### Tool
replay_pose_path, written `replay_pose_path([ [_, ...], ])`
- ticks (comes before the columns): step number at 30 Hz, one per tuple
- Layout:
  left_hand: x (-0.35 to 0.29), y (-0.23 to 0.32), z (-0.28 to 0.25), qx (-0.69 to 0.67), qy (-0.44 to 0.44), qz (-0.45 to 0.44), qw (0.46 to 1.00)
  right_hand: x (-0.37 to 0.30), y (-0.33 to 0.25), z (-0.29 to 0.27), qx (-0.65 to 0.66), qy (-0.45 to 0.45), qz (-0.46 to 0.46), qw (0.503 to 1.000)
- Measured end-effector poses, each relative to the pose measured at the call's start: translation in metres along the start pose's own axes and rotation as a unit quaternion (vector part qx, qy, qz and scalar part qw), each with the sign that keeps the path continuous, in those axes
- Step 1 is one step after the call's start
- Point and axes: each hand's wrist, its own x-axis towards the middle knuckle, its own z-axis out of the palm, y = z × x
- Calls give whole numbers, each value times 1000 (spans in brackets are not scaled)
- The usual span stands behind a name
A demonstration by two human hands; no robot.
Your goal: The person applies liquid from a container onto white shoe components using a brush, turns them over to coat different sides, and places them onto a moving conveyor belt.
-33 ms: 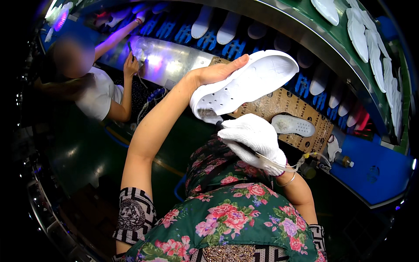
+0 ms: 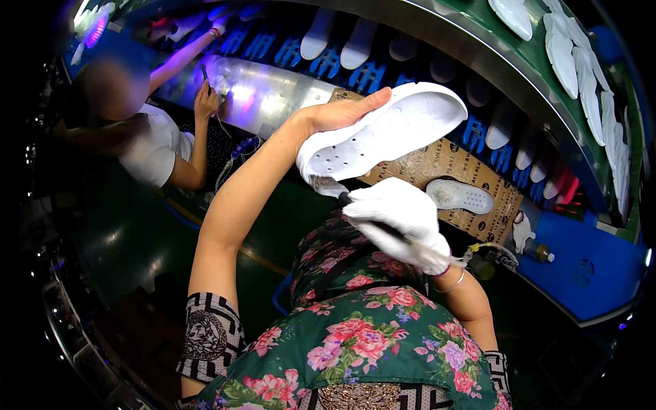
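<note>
Both hands are occupied: by the bare left hand (image 2: 345, 113) a white sole (image 2: 410, 119) is gripped along its far rim, thumb laid toward the toe end, while in the gloved right hand (image 2: 396, 215) a brush (image 2: 328, 185) is held with fingers closed. The sole is held up in the air above the near edge of the worktop (image 2: 273, 92), its hollow side turned to view and its holed heel end lowered toward the person. At that heel end the bristles are brought to the rim and seem to be touching it. Brushing of the rim thus appears to be under way; how much has been covered cannot be told, as no clear border between brushed and unbrushed parts is shown. The sole has not been set down, so this piece is judged unfinished. A second sole (image 2: 465, 196) is laid on the cardboard (image 2: 410, 164), close to its right end; whether it has been treated cannot be told either. Compared with the earlier frame, little has been changed: the toe end has been tipped slightly lower, the right hand has been shifted a little to the right, and more of the bristles is now exposed below the heel rim. The second sole and the cardboard have been left as they were.
</note>
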Motion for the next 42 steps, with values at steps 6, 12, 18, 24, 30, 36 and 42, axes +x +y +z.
replay_pose_path([
  [6,5,2,-4,-49,34,-30,998,8,4,-10,-28,32,96,994],
  [12,8,-47,4,-428,-115,141,885,-9,4,-18,251,185,304,900],
  [18,13,-79,60,-388,28,261,884,7,16,-38,50,240,254,936],
  [24,-16,-79,67,-354,55,158,920,10,14,-44,-22,118,188,975],
  [30,-30,-82,85,-635,-36,265,725,-5,3,-29,-54,109,168,978],
  [36,-28,-94,97,-549,8,288,785,-2,-8,-24,-55,146,143,977],
  [42,-19,-69,113,-525,42,324,786,8,-14,-34,-23,172,111,979],
])
